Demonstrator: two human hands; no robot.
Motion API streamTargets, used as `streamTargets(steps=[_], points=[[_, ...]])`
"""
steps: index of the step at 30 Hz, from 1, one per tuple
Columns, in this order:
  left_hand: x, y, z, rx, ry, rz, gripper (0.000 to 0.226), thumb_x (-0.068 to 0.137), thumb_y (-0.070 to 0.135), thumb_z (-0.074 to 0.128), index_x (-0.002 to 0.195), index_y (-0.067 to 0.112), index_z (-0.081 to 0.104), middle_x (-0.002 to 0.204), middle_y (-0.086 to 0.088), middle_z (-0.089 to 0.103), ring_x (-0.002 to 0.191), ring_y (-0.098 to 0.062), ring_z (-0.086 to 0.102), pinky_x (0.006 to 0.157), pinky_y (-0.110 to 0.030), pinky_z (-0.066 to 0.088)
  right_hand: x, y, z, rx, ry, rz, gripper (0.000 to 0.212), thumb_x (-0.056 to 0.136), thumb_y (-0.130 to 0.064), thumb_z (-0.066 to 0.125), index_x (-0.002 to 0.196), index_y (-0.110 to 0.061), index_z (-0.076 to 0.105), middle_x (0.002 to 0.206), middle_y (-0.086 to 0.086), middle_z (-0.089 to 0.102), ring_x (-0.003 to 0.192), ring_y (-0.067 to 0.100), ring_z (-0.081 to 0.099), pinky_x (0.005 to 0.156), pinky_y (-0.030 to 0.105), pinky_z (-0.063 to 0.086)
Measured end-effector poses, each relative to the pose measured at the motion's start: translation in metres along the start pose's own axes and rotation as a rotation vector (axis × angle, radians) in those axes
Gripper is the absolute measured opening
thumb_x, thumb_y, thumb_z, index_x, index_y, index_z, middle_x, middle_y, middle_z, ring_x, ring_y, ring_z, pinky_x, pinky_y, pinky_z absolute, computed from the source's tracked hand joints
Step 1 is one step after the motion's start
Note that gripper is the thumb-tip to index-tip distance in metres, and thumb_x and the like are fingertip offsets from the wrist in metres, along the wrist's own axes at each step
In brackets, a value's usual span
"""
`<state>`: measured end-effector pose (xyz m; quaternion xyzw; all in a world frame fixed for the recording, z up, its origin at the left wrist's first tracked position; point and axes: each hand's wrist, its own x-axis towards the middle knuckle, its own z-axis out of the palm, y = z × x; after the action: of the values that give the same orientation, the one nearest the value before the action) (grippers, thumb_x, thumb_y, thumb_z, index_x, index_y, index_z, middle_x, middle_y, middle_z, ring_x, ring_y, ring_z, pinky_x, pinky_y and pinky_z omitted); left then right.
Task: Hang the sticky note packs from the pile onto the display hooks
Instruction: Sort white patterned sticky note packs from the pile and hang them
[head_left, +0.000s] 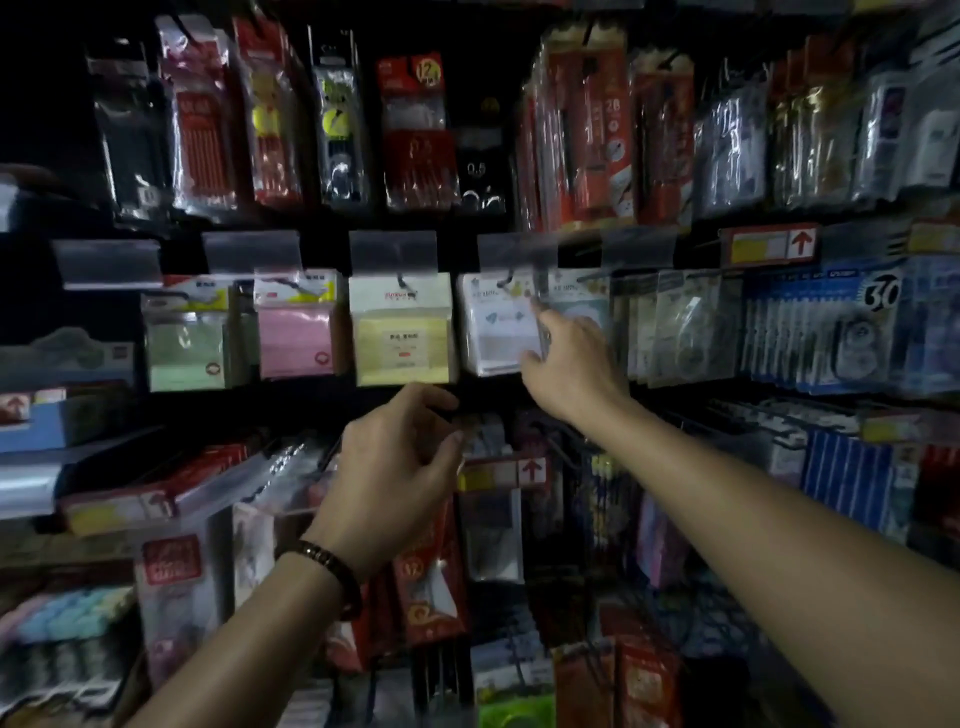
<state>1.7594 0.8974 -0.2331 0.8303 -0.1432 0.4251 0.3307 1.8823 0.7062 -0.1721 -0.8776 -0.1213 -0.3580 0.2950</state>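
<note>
Yellow pack (402, 338) is hung; white pack (493, 332) is pinched on its hook (506, 283) by the right hand (571, 364); left hand (400, 467) is curled, hold cannot be told; pile unseen

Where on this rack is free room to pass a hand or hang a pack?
Free: the dark gap left of the green pack, and the dark strip under the pink pack. Crowded: everything right of the white pack overlaps.

Red pen packs (415, 156) — correction tapes (831, 338)
</note>
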Motion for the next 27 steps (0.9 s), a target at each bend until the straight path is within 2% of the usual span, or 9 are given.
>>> streamTargets(steps=[2, 5, 7, 10, 15, 18, 21, 24, 27], points=[[-0.027, 0.001, -0.007, -0.045, 0.009, -0.013, 0.02, 0.096, 0.025, 0.074, 0.115, 0.028, 0.068, 0.089, 0.017, 0.073, 0.078, -0.001, 0.071, 0.07, -0.032, 0.061, -0.023, 0.002, -0.006, -0.045, 0.054, -0.038, 0.061, 0.103, -0.04, 0.059, 0.161, -0.037, 0.039, 0.14, 0.008, 0.053, 0.109, 0.029, 0.064, 0.08, 0.037, 0.055], [-0.083, -0.005, -0.008, -0.1, -0.026, -0.01, 0.016, 0.099, 0.024, 0.072, 0.114, 0.026, 0.067, 0.087, 0.012, 0.074, 0.073, -0.005, 0.073, 0.064, -0.027, 0.06, -0.068, 0.013, -0.006, 0.007, 0.144, -0.166, 0.047, 0.1, -0.041, 0.059, 0.145, -0.029, 0.058, 0.128, 0.005, 0.06, 0.113, 0.026, 0.062, 0.086, 0.039, 0.056], [-0.124, -0.017, -0.001, -0.07, -0.092, -0.023, 0.014, 0.101, 0.025, 0.072, 0.114, 0.025, 0.066, 0.084, 0.009, 0.074, 0.071, -0.005, 0.073, 0.063, -0.028, 0.059, -0.106, 0.025, 0.003, 0.106, 0.158, -0.235, 0.037, 0.097, -0.037, 0.06, 0.131, -0.024, 0.067, 0.117, 0.003, 0.064, 0.106, 0.021, 0.064, 0.089, 0.043, 0.057], [-0.186, -0.05, 0.017, 0.01, -0.201, -0.087, 0.013, 0.099, 0.026, 0.072, 0.11, 0.029, 0.066, 0.082, 0.014, 0.073, 0.071, 0.0, 0.071, 0.066, -0.029, 0.057, -0.174, 0.048, 0.026, 0.193, 0.136, -0.307, 0.022, 0.099, -0.027, 0.062, 0.115, -0.017, 0.073, 0.103, 0.004, 0.068, 0.09, 0.018, 0.064, 0.08, 0.037, 0.053], [-0.289, -0.115, 0.053, 0.097, -0.442, -0.246, 0.001, 0.099, 0.027, 0.07, 0.1, 0.027, 0.07, 0.084, 0.011, 0.074, 0.077, -0.008, 0.071, 0.067, -0.038, 0.056, -0.287, 0.099, 0.084, 0.299, -0.058, -0.284, 0.01, 0.103, -0.016, 0.065, 0.106, -0.012, 0.073, 0.1, 0.003, 0.068, 0.082, 0.016, 0.063, 0.069, 0.033, 0.052], [-0.342, -0.15, 0.075, 0.096, -0.55, -0.364, 0.009, 0.098, 0.034, 0.066, 0.092, 0.029, 0.071, 0.081, 0.016, 0.073, 0.073, -0.002, 0.07, 0.067, -0.033, 0.057, -0.356, 0.134, 0.13, 0.353, -0.214, -0.17, 0.006, 0.101, -0.009, 0.068, 0.101, -0.012, 0.073, 0.093, -0.003, 0.069, 0.08, 0.011, 0.066, 0.066, 0.025, 0.051], [-0.387, -0.183, 0.102, 0.119, -0.698, -0.461, 0.016, 0.098, 0.026, 0.071, 0.087, 0.037, 0.068, 0.079, 0.023, 0.071, 0.071, 0.005, 0.067, 0.067, -0.017, 0.051, -0.425, 0.176, 0.187, 0.332, -0.477, 0.084, 0.007, 0.1, -0.013, 0.069, 0.104, -0.017, 0.073, 0.095, -0.012, 0.072, 0.087, -0.001, 0.068, 0.071, 0.023, 0.057], [-0.421, -0.213, 0.131, 0.119, -0.847, -0.557, 0.016, 0.096, 0.029, 0.068, 0.087, 0.043, 0.066, 0.081, 0.026, 0.07, 0.075, 0.004, 0.065, 0.073, -0.027, 0.056, -0.482, 0.218, 0.245, 0.236, -0.698, 0.307, 0.005, 0.098, -0.018, 0.072, 0.099, -0.023, 0.073, 0.094, -0.016, 0.072, 0.09, -0.004, 0.07, 0.072, 0.015, 0.053], [-0.443, -0.237, 0.161, 0.102, -0.962, -0.641, 0.011, 0.098, 0.031, 0.066, 0.092, 0.04, 0.069, 0.088, 0.022, 0.072, 0.08, 0.001, 0.067, 0.077, -0.03, 0.059, -0.527, 0.25, 0.295, 0.147, -0.816, 0.439, 0.014, 0.095, -0.016, 0.073, 0.106, -0.023, 0.072, 0.103, -0.008, 0.075, 0.099, 0.011, 0.074, 0.072, 0.011, 0.048]])
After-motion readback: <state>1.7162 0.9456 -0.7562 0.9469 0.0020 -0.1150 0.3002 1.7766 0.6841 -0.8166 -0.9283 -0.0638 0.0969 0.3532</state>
